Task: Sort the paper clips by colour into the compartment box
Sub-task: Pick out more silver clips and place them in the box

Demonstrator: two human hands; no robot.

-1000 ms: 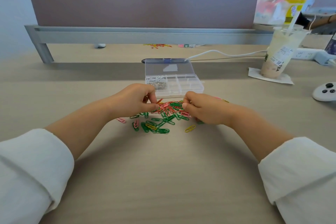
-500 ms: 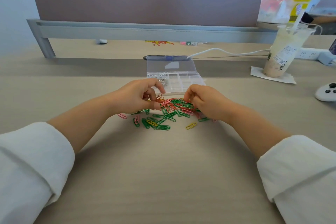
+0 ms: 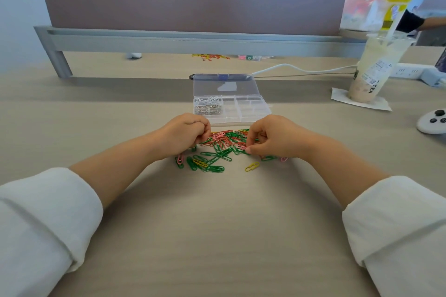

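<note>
Green, pink and yellow wire paper clips (image 3: 224,142) lie between curled left hand (image 3: 185,132) and right hand (image 3: 272,137) (grip cannot be told).

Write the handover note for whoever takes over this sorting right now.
Left hand: fingers curled at the pile's left edge; whether it holds anything can't be made out.
Right hand: pinching a clip at the pile's right edge.
Pile of green, pink, red and yellow clips lies on the desk just in front of the open box; one yellow clip lies apart, nearer.
Done: silver clips sit in the box's left compartments; the others look empty.
Left: every coloured clip.
</note>
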